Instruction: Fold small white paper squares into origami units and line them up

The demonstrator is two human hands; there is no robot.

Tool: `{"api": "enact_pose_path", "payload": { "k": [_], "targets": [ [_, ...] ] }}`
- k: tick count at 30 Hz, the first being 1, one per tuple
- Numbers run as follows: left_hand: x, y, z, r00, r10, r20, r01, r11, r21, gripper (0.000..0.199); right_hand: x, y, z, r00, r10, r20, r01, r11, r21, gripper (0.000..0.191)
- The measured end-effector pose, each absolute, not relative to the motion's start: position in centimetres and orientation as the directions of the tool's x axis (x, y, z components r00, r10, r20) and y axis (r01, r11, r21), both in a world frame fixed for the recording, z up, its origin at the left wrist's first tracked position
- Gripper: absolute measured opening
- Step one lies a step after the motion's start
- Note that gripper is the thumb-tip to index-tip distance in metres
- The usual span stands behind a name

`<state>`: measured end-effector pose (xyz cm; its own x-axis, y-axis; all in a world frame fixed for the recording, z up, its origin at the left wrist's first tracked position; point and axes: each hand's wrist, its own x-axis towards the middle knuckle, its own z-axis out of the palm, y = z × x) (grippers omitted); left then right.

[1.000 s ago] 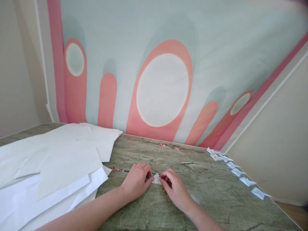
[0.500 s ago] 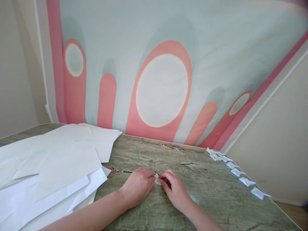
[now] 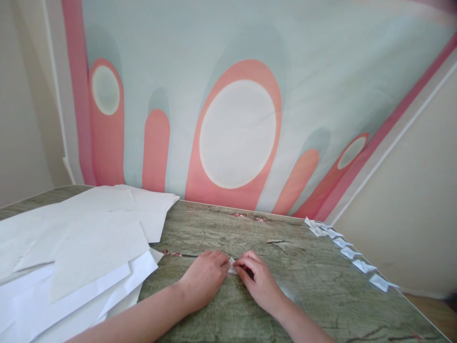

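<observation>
A small white piece of folded paper (image 3: 232,266) lies on the wood-patterned table (image 3: 303,295) between my two hands. My left hand (image 3: 206,278) is closed at its left edge, fingers bent together and partly covering it. On the other side, my right hand (image 3: 257,276) pinches the paper's right edge between thumb and index finger. Both hands stay low at the tabletop, a little apart from each other. The paper's lower and outer parts are hidden by my fingers.
A spread pile of white paper sheets (image 3: 100,252) covers the table's left side. Several small folded white papers (image 3: 363,266) line the right edge. Behind the table hangs a pink and grey-green patterned cloth (image 3: 239,133).
The whole view has shifted slightly to the left. My right fingertips are slightly closer to my left hand, and less of the small paper shows between them.
</observation>
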<state>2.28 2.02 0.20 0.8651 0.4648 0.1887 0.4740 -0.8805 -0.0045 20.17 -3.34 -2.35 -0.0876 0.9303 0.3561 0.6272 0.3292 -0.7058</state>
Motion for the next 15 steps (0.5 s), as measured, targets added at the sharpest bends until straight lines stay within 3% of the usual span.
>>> {"api": "enact_pose_path", "payload": {
  "k": [15],
  "targets": [
    [2.34,1.95,0.07,0.883,0.433,0.179,0.455,-0.885,-0.102,0.021,20.13,-3.09,-2.61,-0.058,0.945,0.323,0.624,0.287,-0.727,0.011]
  ]
}}
